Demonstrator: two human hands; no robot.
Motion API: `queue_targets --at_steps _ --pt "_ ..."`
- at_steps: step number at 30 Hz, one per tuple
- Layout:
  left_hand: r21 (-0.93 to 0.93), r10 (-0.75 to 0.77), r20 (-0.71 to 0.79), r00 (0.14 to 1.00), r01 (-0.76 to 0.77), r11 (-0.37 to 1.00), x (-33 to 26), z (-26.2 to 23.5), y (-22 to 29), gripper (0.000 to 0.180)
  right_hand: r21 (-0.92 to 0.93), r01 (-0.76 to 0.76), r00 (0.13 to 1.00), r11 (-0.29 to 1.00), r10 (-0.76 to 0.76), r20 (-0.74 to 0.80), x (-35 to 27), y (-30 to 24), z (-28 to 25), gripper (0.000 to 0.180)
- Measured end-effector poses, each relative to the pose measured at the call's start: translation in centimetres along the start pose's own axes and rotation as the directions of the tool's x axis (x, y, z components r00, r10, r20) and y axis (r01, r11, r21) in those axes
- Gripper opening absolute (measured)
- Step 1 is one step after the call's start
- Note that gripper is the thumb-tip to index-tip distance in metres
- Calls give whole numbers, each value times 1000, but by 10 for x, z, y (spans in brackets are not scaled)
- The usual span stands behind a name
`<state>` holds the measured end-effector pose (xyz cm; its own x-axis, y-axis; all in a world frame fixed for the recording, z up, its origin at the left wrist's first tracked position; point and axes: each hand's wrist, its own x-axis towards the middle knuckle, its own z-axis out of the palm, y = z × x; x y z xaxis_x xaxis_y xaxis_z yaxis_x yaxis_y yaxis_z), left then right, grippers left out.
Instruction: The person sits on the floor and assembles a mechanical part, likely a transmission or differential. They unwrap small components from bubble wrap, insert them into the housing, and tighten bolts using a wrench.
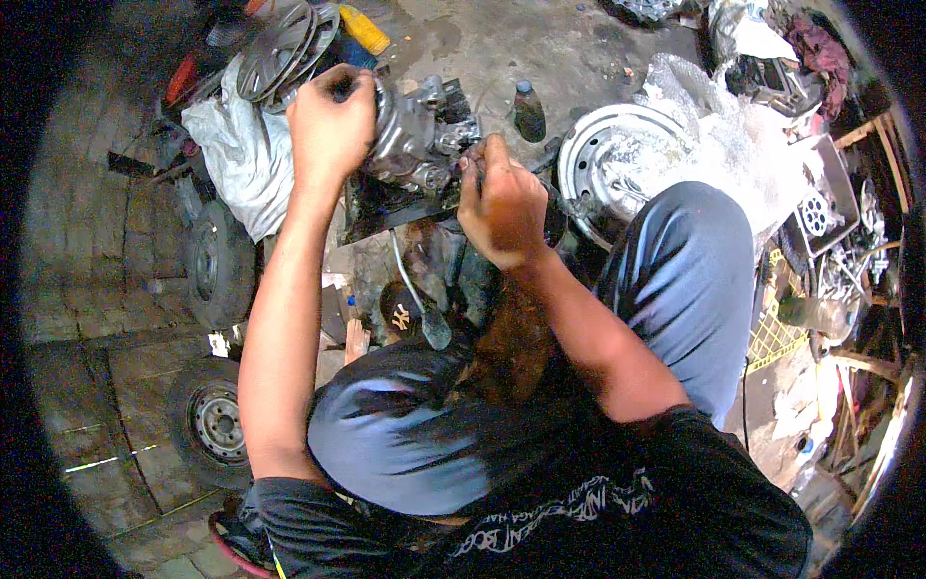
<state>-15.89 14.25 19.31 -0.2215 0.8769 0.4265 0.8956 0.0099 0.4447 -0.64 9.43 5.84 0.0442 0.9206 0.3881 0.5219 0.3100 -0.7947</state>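
Observation:
A grey metal machine part with rounded housings and small fittings sits in front of me, over a dark flat piece. Against its left side is my left hand, its fingers curled closed; whatever they hold is hidden. My right hand is at the part's right side, with thumb and fingertips pinched together near the fittings. Anything between those fingertips is too small to make out. Below the part, a pale, thin-stemmed tool with a dark rounded end hangs down near my foot.
A dark bottle with a blue cap stands beyond my right hand. Right of it lie a silver wheel rim and clear plastic wrap. Wheel covers, white cloth and tyres are at left; a yellow crate is at right.

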Motion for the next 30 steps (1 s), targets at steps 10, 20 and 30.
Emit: queue_targets --at_steps 10,20,30 --pt "46 -41 -2 999 41 998 5 6 -11 31 153 -47 996 987 57 -66 -2 0 0 12" --pt "29 4 -9 1000 -3 1000 3 6 -8 29 222 -154 968 963 192 -163 -9 -27 9 10" --pt "25 -30 -17 999 31 999 1 7 -3 26 294 -241 946 925 291 -141 -8 -42 5 10"
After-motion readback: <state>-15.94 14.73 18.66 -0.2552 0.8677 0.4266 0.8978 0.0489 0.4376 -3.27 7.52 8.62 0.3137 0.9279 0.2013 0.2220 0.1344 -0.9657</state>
